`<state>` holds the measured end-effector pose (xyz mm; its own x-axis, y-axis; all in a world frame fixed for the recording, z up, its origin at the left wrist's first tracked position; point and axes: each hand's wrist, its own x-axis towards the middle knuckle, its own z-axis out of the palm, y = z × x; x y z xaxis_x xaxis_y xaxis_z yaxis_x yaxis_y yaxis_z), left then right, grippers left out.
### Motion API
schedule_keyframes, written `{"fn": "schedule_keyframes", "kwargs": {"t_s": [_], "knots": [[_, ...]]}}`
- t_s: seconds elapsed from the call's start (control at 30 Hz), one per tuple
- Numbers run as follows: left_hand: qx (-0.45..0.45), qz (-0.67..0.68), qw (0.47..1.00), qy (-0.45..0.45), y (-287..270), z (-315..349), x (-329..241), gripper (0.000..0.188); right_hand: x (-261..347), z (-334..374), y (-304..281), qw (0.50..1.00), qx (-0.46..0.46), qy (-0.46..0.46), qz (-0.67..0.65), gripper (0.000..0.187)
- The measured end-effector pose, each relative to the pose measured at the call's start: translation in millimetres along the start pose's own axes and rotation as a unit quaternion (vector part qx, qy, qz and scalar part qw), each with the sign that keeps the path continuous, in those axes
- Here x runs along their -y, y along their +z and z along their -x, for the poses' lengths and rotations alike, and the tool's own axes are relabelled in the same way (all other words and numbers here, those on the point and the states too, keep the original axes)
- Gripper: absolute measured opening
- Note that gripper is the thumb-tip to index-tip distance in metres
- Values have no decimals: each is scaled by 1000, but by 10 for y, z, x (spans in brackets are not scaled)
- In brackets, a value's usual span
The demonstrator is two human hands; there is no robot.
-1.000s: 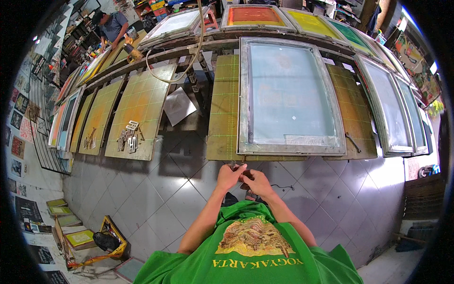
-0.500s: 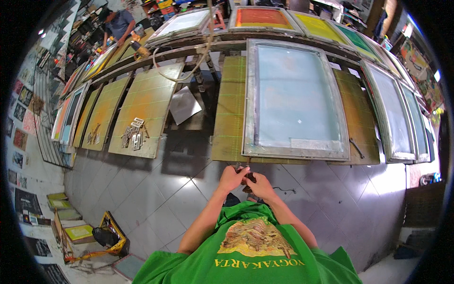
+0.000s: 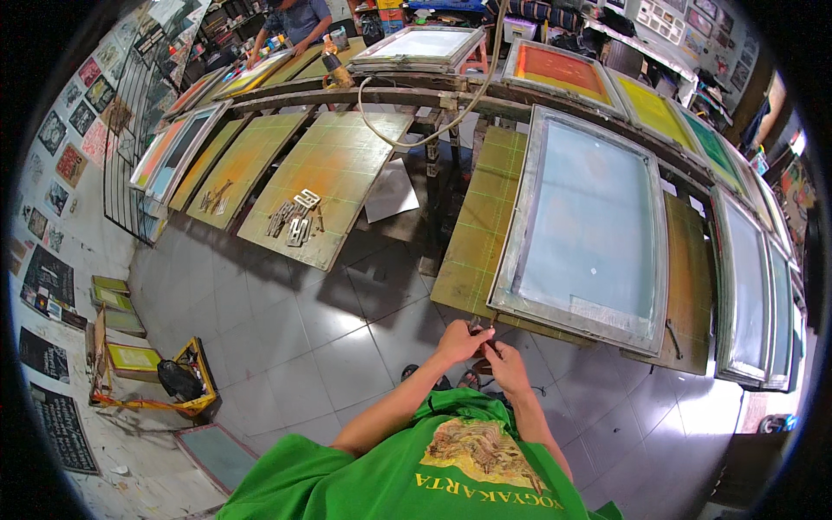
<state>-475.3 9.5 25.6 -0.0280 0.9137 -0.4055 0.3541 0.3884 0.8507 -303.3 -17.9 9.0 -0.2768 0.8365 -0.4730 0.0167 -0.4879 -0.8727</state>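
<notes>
My left hand (image 3: 461, 341) and my right hand (image 3: 509, 367) are close together in front of me, just below the near left corner of a framed printing screen (image 3: 589, 217) with pale blue mesh. Both hands are closed, fingertips nearly meeting. A small greyish piece shows at the left fingertips and something dark between the hands; I cannot make out either. The screen lies over an olive-brown board (image 3: 481, 230) marked with green lines. On another board (image 3: 338, 186) to the left lie several flat metal brackets (image 3: 299, 230) and loose bolts.
A long rack (image 3: 416, 82) carries more screens, including an orange one (image 3: 559, 74) and a yellow one (image 3: 654, 108). A hose (image 3: 394, 143) hangs in front. A co-worker (image 3: 299, 22) leans over the far left end. A yellow crate (image 3: 204, 373) stands on the tiled floor (image 3: 321, 347).
My view has swung to the left, so the rack and screens sit farther right and tilted. My hands stay together near the screen's corner, with slightly shifted fingers.
</notes>
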Motion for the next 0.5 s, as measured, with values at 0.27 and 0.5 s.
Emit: {"fn": "schedule_keyframes", "kwargs": {"t_s": [0.27, 0.5], "knots": [[3, -23, 999, 41, -26, 86, -98, 48, -127, -115, -69, 995, -62, -35, 64, 20], [29, -35, 999, 12, -54, 105, 77, 48, -181, -57, 49, 990, -60, -63, 112, 28]]}}
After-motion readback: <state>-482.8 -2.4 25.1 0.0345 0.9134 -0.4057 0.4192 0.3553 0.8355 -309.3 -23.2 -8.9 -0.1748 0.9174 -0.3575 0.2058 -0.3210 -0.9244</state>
